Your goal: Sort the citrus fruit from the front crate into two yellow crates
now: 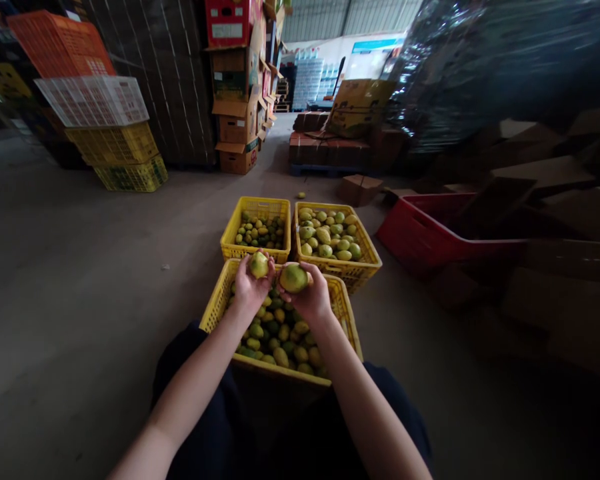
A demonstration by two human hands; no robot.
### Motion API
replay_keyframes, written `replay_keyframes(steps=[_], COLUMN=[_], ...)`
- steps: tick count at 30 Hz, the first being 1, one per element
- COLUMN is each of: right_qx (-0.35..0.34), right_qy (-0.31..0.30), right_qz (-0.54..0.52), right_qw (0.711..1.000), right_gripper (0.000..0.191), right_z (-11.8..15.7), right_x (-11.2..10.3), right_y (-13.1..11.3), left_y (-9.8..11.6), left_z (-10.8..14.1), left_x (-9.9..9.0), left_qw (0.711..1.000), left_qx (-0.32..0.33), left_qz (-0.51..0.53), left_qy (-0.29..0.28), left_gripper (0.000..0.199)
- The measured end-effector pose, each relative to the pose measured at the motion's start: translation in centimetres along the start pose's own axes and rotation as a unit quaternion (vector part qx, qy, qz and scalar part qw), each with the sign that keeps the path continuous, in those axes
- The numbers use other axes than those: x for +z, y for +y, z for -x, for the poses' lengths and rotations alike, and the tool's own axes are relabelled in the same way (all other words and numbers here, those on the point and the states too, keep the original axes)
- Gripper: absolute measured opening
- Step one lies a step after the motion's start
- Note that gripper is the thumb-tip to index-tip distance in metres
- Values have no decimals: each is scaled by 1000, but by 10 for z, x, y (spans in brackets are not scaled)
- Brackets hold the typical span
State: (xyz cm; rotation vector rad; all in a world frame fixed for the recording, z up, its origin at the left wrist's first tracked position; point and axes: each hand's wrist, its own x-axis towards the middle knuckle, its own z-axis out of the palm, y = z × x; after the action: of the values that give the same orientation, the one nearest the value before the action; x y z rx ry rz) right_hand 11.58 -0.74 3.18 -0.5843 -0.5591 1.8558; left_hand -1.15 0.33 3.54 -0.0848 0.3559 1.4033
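Observation:
My left hand (251, 283) is wrapped around a small yellow-green mango (259, 265). A larger mango (294, 278), green on top and yellow at the side, rests in the fingers of my right hand (313, 293). Both hands are held close together above the back part of a large yellow crate (285, 375) between my knees, which holds many green and yellow mangoes (281, 357). Behind it, a yellow crate (230, 233) on the left contains smaller fruit. Beside that, another yellow crate (367, 257) carries larger, paler mangoes (323, 235).
One loose fruit (301, 195) lies on the floor behind the crates. To the right are a red bin (420, 233) and cardboard pieces (535, 180). Stacked crates (93, 100) stand at the left, box stacks (233, 127) and a loaded pallet (325, 150) farther back.

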Motion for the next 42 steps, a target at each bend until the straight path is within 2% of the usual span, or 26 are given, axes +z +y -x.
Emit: replay_keyframes(steps=[2,7,11,14,16,19,22,24,26,30,34,38,42], right_qx=[16,47,73,25,-7,-15,-32,-55,-75,-101,-158,-203,-238], right_qy=[6,89,96,91,111,136,92,58,53,75,111,105,97], right_qz=[-11,-78,-74,-44,-33,-29,-24,-31,-57,-133,-202,-217,-191], right_qw=[1000,992,990,995,993,990,995,996,994,983,960,949,947], right_gripper=[24,19,19,17,19,17,15,18,19,14,12,10,13], right_z=[-2,-9,-11,-12,-13,-12,-10,-10,-10,-17,-25,-31,-37], right_x=[-2,-6,-6,-5,-4,-2,1,3,5,8,7,2,0], right_y=[0,-1,-5,-7,-10,-16,-20,-21,-19,-12,-5,0,4], left_y=[0,-5,-10,-10,-9,-4,0,1,-2,-11,-19,-28,-37], left_z=[1,4,2,-2,-4,-2,2,3,2,-6,-15,-25,-29], left_x=[-1,-2,-6,-9,-9,-3,2,3,4,6,7,4,4], left_qw=[1000,998,997,998,998,998,997,997,997,999,998,995,993], left_qx=[-9,-4,-4,-4,-5,-30,-50,-33,-11,25,42,68,92], left_qz=[-8,-46,-66,-62,-54,-48,-59,-68,-62,-3,34,4,-38], left_qy=[-4,-30,-35,-31,-33,-30,-25,-32,-45,-41,-41,-68,-58], left_gripper=[26,25,27,31,32,29,23,16,16,19,21,24,26])
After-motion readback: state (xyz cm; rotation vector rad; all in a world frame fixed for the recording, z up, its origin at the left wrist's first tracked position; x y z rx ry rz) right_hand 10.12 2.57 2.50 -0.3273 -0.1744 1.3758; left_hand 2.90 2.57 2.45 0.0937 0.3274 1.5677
